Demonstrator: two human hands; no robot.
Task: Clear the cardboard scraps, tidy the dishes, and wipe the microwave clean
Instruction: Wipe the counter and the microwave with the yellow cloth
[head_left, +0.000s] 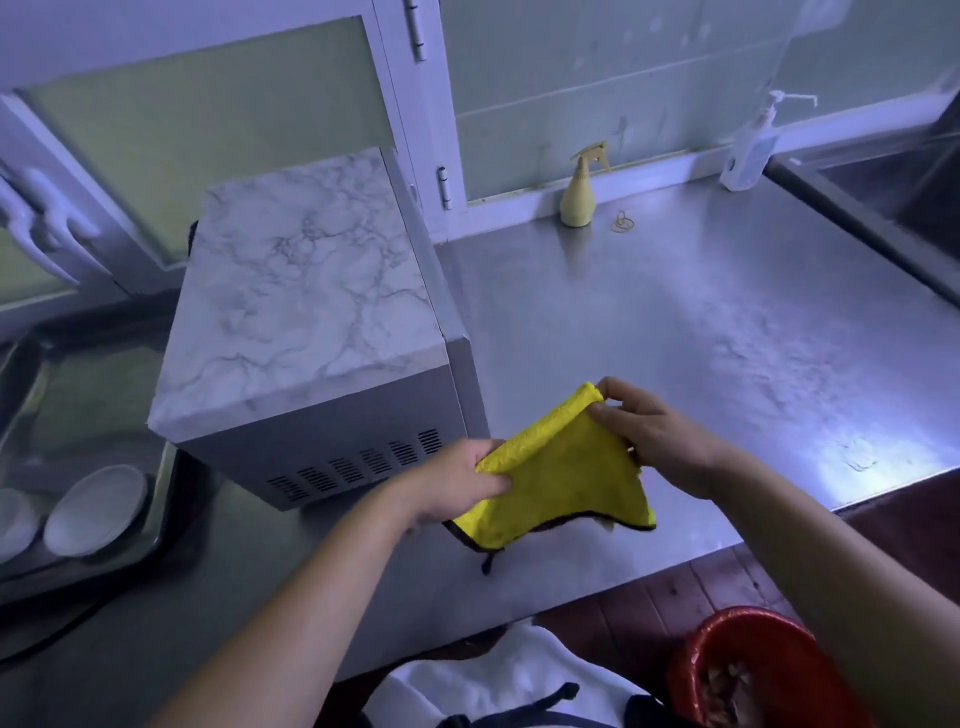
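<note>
Yellow microfibre cloth is pinched at its folded edge by the left hand and right hand, beside the microwave.

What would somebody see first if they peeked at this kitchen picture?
First, the bright yellow cloth with a dark edge, held up between both hands, left hand and right hand, above the shiny steel counter. Next, the grey microwave with a marble-patterned top, just left of the cloth. Then the red-lined bin on the floor at bottom right.
</note>
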